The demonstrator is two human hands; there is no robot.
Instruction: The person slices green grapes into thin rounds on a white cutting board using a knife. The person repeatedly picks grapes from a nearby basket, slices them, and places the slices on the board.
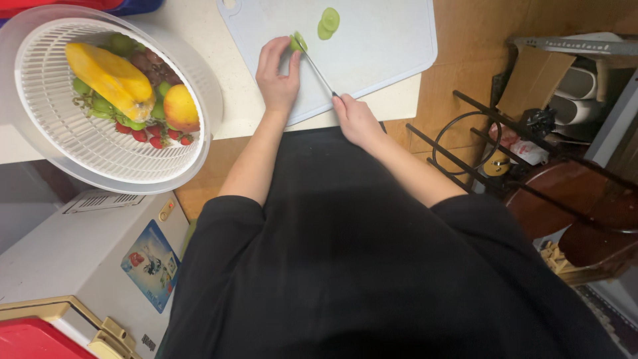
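A person in a black top slices a small green round fruit (297, 42) on a pale blue plastic cutting board (385, 46), seen from above. The left hand (278, 72) pins the fruit near the board's left side, fingers curled onto it and closed around its near end. The right hand (356, 119), at the board's near edge, is wrapped shut on the dark handle of a thin silver-bladed knife (318, 72).

The knife's long axis runs diagonally across the board, handle at the near edge, tip pointing away and to the left, where it meets the fruit. How the fruit's own axis lies cannot be told, as the fingers hide most of it. Two cut green slices (327, 22) lie just beyond it, toward the board's far edge.

The risk appears plain: the blade works right beside the left fingertips, and a small, wet, round fruit could roll or slip under pressure, carrying the edge into a finger. The board also overhangs the cream countertop (199, 40) at its near edge, so a hard press there might tip it.

Left of the board, well apart, a white plastic slatted colander bowl (40, 133) holds mixed fruit.
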